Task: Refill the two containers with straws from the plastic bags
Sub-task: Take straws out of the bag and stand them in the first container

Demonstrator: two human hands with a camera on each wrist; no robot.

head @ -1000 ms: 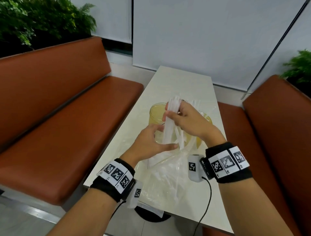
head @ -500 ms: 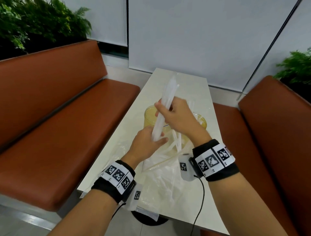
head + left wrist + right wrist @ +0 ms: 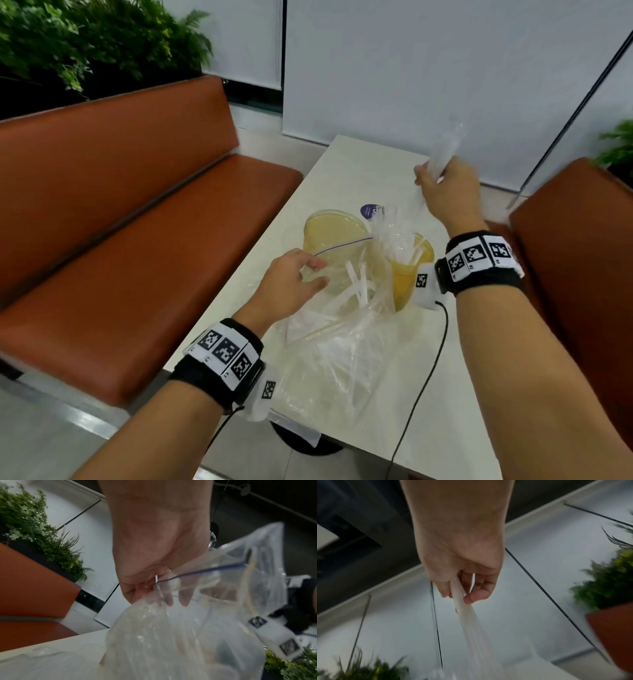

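My right hand [image 3: 445, 192] [image 3: 464, 588] grips a bundle of clear wrapped straws [image 3: 443, 150] [image 3: 471, 618], raised above the far right of the table. My left hand [image 3: 291, 277] [image 3: 154, 588] pinches the blue-zip rim of a clear plastic bag [image 3: 342, 318] [image 3: 197, 615] with loose straws in it. Behind the bag stand two yellowish clear containers: the left container [image 3: 330, 229] looks empty, the right container [image 3: 416, 260] holds a few straws.
The narrow white table [image 3: 342, 171] runs between two orange-brown benches [image 3: 137, 205] [image 3: 582, 257]. A second flat clear bag [image 3: 329, 383] lies at the near edge. A purple round sticker [image 3: 368, 210] lies behind the containers. Plants stand at both far corners.
My right hand has lifted the straw bundle out of the bag and swung it up and to the right. My left hand has let go of the bundle and now holds the bag's rim.
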